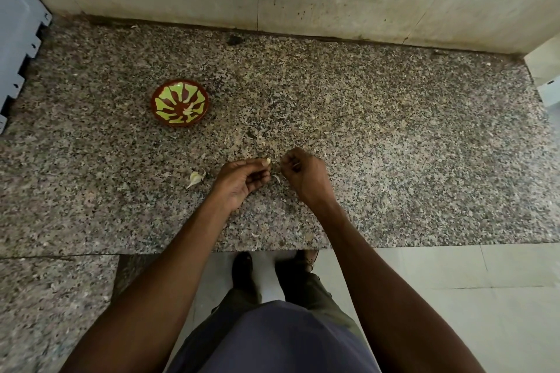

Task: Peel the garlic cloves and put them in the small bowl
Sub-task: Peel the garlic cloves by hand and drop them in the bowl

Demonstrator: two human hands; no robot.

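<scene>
A small brown bowl [180, 102] with a green pattern sits on the speckled granite counter [394, 145], left of centre, with a peeled clove or two lying in it. My left hand [242, 180] pinches a pale garlic clove [268, 162] between thumb and fingertips, just above the counter. Close beside it, my right hand [304, 174] has its fingers curled; a thin bit of skin seems pinched in them, though I cannot tell for sure. A loose unpeeled clove [195, 178] lies on the counter left of my left hand.
Scraps of garlic skin [276, 178] lie under and in front of my hands. A grey appliance [15, 48] stands at the far left, a white box [545, 76] at the far right. A stained wall closes the back. The counter's front edge runs just below my wrists.
</scene>
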